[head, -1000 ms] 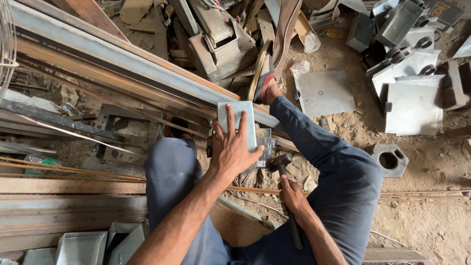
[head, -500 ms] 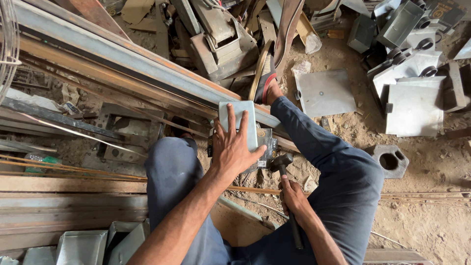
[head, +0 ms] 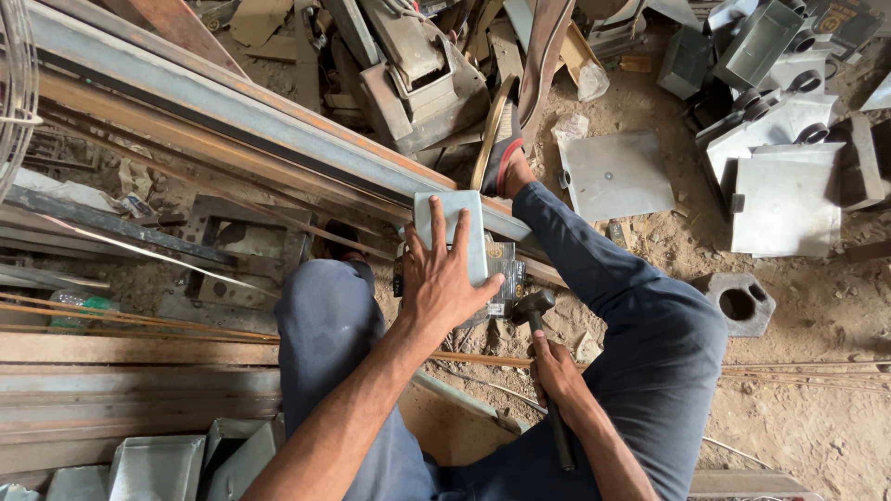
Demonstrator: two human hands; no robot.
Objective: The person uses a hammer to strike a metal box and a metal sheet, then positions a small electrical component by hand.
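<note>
My left hand [head: 444, 283] lies flat, fingers spread, on a small grey sheet-metal plate [head: 454, 215] that rests on a metal block between my knees. My right hand [head: 555, 371] grips the handle of a hammer [head: 533, 306], whose dark head sits just right of the plate, low by the block. My legs in dark blue trousers frame the work. One foot in a sandal [head: 506, 153] rests by a long steel beam [head: 223, 107].
Long steel beams and angle bars lie at the left. Folded sheet-metal boxes [head: 784, 199] and a flat plate [head: 617, 176] sit on the dirt floor at the right. A concrete block with a hole [head: 740, 301] lies near my right knee. More metal trays [head: 153, 468] are at bottom left.
Almost nothing differs: my left hand stays pressed on the plate and the hammer stays low beside it in my right hand.
</note>
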